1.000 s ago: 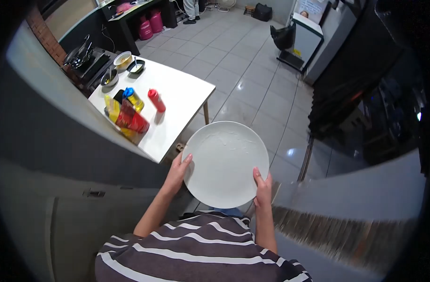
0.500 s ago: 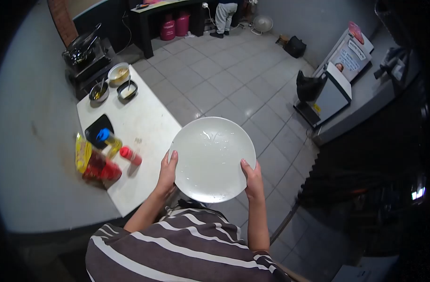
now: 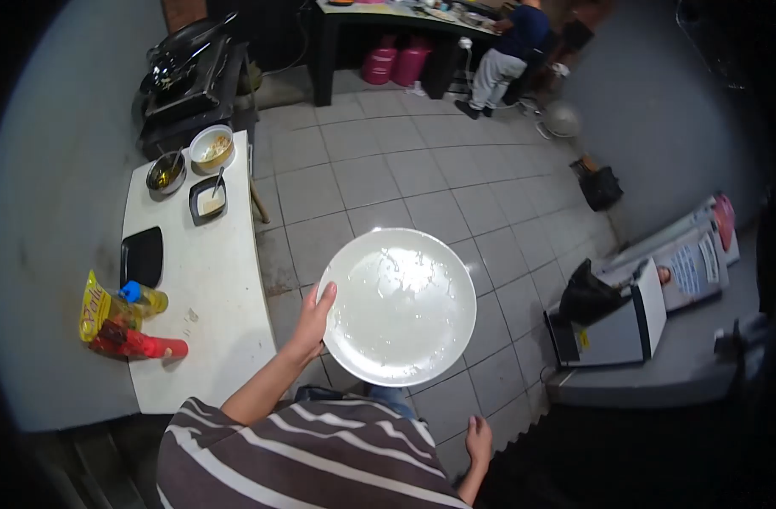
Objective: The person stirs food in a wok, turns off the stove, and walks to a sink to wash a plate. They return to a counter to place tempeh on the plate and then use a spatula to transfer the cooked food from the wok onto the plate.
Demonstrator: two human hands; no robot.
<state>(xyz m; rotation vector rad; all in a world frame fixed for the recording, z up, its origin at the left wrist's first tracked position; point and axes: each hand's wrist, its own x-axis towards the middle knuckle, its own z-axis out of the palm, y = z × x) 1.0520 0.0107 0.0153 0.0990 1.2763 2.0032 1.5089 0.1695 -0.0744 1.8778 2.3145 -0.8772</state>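
Observation:
A round white plate [image 3: 401,314] with wet, shiny patches is held up in front of me, above the tiled floor. My left hand [image 3: 314,322] is closed on its left rim, the thumb lying over the edge. My right hand [image 3: 480,441] hangs low on the right, away from the plate. Its fingers look loosely curled, and nothing shows in them. To the left, on the white table [image 3: 206,305], are a red squeeze bottle [image 3: 163,347], a bottle with a blue cap [image 3: 146,297], a yellow pouch [image 3: 95,310] and a black tray [image 3: 142,257].
Bowls with food [image 3: 212,149] and a black dish with a spoon [image 3: 208,200] sit at the table's far end. Beyond is a black stove [image 3: 189,89]. A person [image 3: 507,59] stands at the back counter near pink gas cylinders [image 3: 379,64]. A white freezer [image 3: 613,331] stands right.
My right hand has let go of the plate and dropped to the lower right. The plate, now in my left hand alone, sits slightly further right. The view has turned.

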